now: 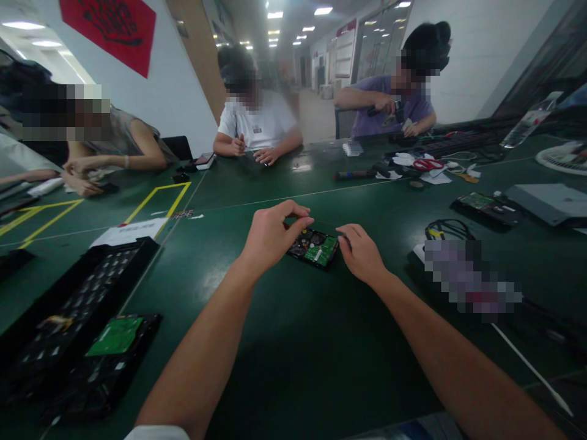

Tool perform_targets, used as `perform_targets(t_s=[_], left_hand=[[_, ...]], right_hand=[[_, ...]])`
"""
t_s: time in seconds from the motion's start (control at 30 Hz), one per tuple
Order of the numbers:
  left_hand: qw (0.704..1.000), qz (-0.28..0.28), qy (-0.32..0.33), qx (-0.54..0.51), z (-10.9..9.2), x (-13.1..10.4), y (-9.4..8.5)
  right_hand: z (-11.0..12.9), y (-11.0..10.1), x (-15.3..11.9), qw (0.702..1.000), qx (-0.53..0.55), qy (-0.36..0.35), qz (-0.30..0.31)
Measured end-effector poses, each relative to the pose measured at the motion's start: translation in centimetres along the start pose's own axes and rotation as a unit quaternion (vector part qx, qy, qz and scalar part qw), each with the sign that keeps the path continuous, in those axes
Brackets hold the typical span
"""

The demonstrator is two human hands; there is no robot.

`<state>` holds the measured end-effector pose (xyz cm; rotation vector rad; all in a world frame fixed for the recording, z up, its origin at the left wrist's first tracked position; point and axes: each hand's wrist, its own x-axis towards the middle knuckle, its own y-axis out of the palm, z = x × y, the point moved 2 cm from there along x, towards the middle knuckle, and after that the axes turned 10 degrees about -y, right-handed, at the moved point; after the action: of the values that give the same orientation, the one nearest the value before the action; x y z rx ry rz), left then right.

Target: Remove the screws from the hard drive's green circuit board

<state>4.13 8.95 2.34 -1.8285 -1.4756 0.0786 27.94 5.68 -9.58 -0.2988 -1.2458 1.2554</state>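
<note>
A hard drive [316, 248] lies on the green table in front of me, its green circuit board facing up. My left hand [277, 235] is over its left end, thumb and fingertips pinched together; anything between them is too small to make out. At the drive's right edge, my right hand [362, 252] has its fingers bent, with thumb and index finger against the edge. My left hand covers part of the drive.
At left, a long black tray [132, 269] stands beside another hard drive [117, 336]. To the right are a third drive [488, 208], a grey metal box [548, 205], cables [449, 231] and a bottle [527, 125]. Several people sit across the green table [298, 342].
</note>
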Motion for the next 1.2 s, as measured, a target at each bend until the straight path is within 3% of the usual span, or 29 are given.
perform_targets(t_s=[0.13,0.37,0.67,1.07,1.2], left_hand=[[1.0,0.003,-0.002,-0.026,0.2,0.0,0.4],[0.996,-0.014,0.002,-0.088,1.6,0.3,1.2],[0.999,-0.03,0.035,0.015,0.7,0.2,-0.1],[1.0,0.021,0.012,-0.017,1.0,0.2,0.3],[0.999,0.017,0.025,0.018,1.0,0.2,0.4]], right_hand=[[-0.2,-0.1,0.0,1.0,0.001,0.011,-0.015],[-0.3,0.1,-0.1,0.999,0.019,-0.012,0.027],[0.0,0.4,0.0,0.996,-0.02,0.008,0.083],[0.0,0.3,-0.1,0.995,-0.027,0.017,0.097],[-0.2,0.5,-0.2,0.996,-0.024,0.001,0.086]])
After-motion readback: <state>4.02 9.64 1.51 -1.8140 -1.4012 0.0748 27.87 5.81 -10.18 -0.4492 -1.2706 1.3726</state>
